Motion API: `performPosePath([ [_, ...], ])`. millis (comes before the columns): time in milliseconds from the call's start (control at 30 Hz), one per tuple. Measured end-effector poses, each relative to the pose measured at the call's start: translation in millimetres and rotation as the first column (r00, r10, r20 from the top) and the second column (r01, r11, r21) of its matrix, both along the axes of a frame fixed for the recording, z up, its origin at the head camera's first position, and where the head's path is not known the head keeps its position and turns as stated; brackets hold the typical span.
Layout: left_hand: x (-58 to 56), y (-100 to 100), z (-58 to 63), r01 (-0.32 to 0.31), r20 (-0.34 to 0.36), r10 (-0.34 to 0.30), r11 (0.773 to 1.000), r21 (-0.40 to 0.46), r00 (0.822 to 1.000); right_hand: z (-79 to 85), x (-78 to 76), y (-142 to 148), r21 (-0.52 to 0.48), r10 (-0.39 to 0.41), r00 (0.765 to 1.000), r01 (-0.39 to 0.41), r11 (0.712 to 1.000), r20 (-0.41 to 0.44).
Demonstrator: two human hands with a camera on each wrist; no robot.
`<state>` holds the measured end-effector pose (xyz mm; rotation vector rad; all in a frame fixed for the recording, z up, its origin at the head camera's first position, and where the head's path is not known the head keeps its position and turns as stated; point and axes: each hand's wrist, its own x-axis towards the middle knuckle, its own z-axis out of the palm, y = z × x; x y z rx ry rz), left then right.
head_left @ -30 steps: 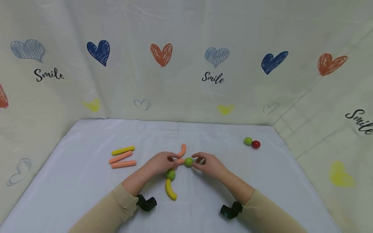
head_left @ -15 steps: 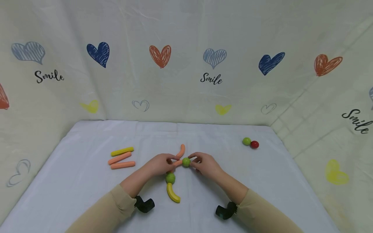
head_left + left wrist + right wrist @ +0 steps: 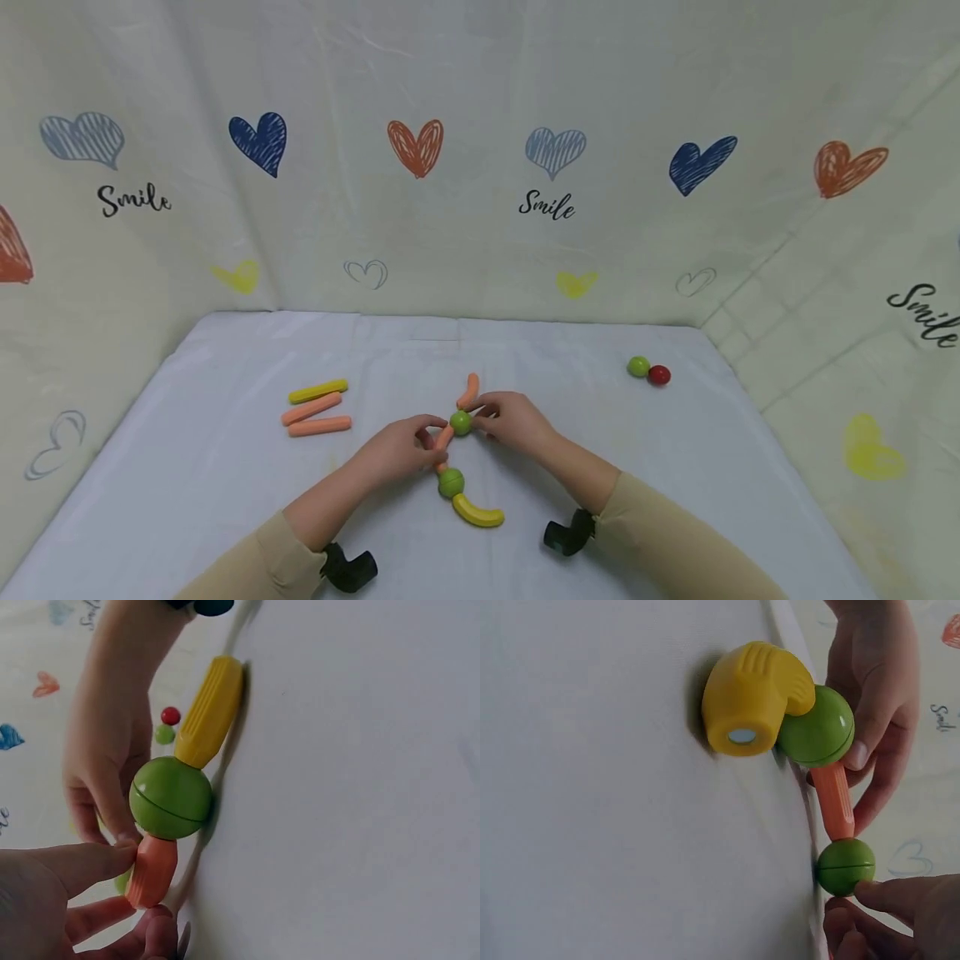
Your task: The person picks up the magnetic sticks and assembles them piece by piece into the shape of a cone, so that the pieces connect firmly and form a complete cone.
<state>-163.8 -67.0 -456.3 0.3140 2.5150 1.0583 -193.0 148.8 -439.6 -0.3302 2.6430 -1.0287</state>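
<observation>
Toy rods and balls form a chain on the white cloth. My left hand (image 3: 397, 450) pinches the straight orange rod (image 3: 444, 439) between thumb and fingers. At its far end sits a green ball (image 3: 461, 423), which my right hand (image 3: 513, 421) holds by thumb and fingertips. The curved orange rod (image 3: 469, 392) reaches away from that ball, its lower end right at it. Nearer me, a larger green ball (image 3: 452, 483) joins the straight rod to a curved yellow rod (image 3: 480, 514). The right wrist view shows a silvery disc in the yellow rod's (image 3: 754, 697) free end.
Left of the chain lie a straight yellow rod (image 3: 318, 391) and two straight orange rods (image 3: 311, 408). Another green ball (image 3: 638, 367) and a red ball (image 3: 659, 375) sit together at the back right. A heart-printed backdrop (image 3: 480, 250) stands behind the table.
The far green ball, held by my right hand, has moved left to the curved orange rod's lower end. My left hand has come nearer me, and the yellow rod has swung to point right.
</observation>
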Motion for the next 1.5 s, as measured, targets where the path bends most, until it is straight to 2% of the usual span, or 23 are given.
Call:
performPosePath([
  [200, 13.8, -3, -0.7, -0.026, -0.007, 0.026, 1.0, 0.006, 1.0, -5.4, -4.1, -7, 0.009, 0.054, 0.998, -0.054, 0.998, -0.019],
  [400, 21.4, -2, 1.6, -0.062, -0.001, 0.062, 0.998, 0.014, 0.998, -7.6, -5.7, -9, 0.025, 0.084, 0.995, -0.083, 0.996, -0.055],
  [600, 23.6, -3, 3.5, -0.08, 0.008, 0.079, 0.997, 0.023, 0.997, -2.9, -7.3, -6, 0.039, 0.1, 0.992, -0.098, 0.994, -0.076],
  [767, 23.4, -5, 3.1, -0.072, 0.013, 0.072, 0.997, 0.033, 0.997, 4.0, -11.9, 2, 0.048, 0.105, 0.987, -0.099, 0.994, -0.125],
  [1033, 20.8, -4, 2.3, -0.061, 0.033, 0.06, 0.997, 0.054, 0.998, 9.2, -21.2, 16, 0.189, 0.203, 0.957, -0.164, 0.968, -0.209],
  [1100, 20.3, -5, 2.5, -0.063, 0.039, 0.061, 0.996, 0.056, 0.997, 8.4, -26.9, 19, 0.235, 0.246, 0.938, -0.188, 0.954, -0.245],
  [1167, 19.9, -5, 2.9, -0.065, 0.044, 0.062, 0.996, 0.059, 0.997, 6.8, -33.6, 23, 0.291, 0.31, 0.905, -0.224, 0.93, -0.291],
  [1233, 19.5, -5, 3.4, -0.062, 0.044, 0.06, 0.996, 0.063, 0.997, 6.0, -40.2, 25, 0.346, 0.383, 0.865, -0.268, 0.899, -0.325],
  [1367, 19.5, -5, 4.0, -0.063, 0.049, 0.06, 0.996, 0.069, 0.997, 4.5, -51.9, 29, 0.443, 0.526, 0.763, -0.352, 0.825, -0.374],
  [1433, 19.8, -5, 4.2, -0.062, 0.05, 0.059, 0.996, 0.071, 0.997, 4.1, -56.9, 29, 0.478, 0.574, 0.725, -0.378, 0.793, -0.38],
  [1500, 20.1, -5, 4.1, -0.065, 0.056, 0.061, 0.995, 0.071, 0.997, 3.7, -61.8, 28, 0.506, 0.607, 0.701, -0.394, 0.767, -0.375],
])
